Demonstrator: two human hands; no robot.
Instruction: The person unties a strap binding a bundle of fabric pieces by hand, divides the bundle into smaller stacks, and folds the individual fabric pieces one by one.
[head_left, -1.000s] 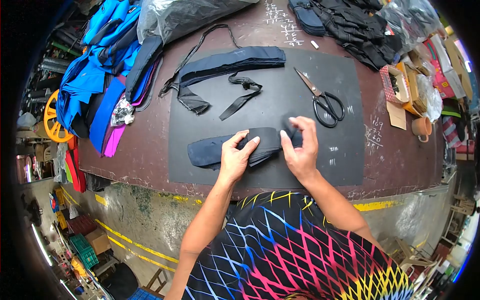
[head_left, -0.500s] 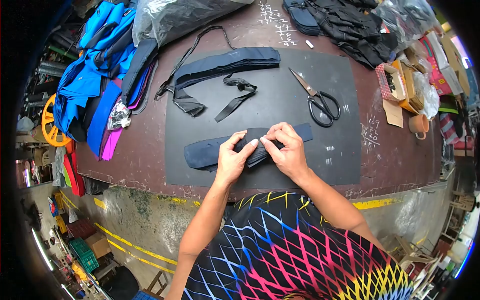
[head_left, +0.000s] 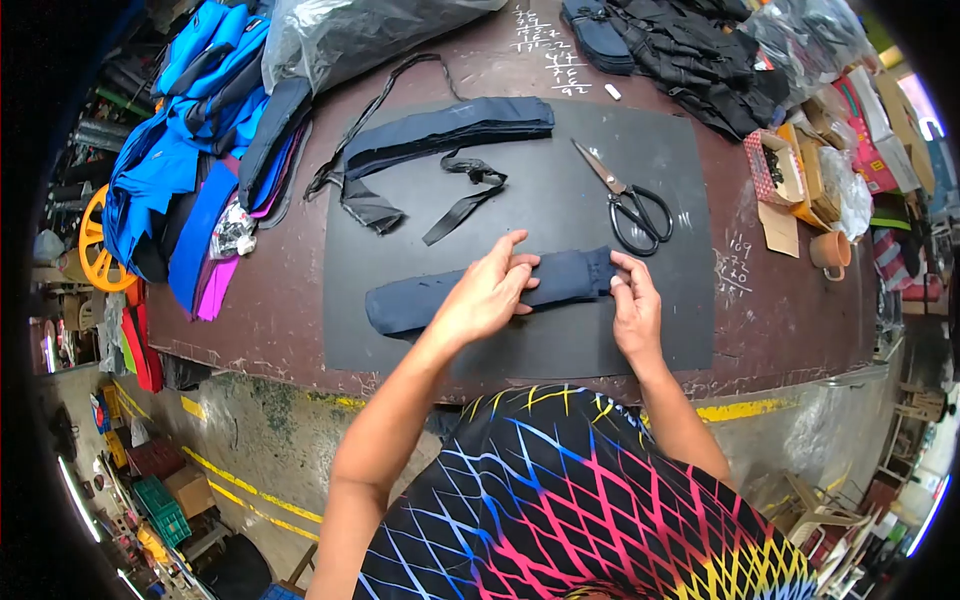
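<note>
Touching navy strips (head_left: 568,280), right hand (head_left: 638,312)

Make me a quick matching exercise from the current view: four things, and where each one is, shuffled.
1. Left hand
2. Scissors
3. Mug
4. Right hand

A. On the brown tabletop, to the right of the dark mat
B. At the right end of the near dark-blue fabric
C. Over the middle part of the near dark-blue fabric
D. Lying on the dark mat, beyond the near dark-blue fabric

Pairs: 1-C, 2-D, 3-A, 4-B
</note>
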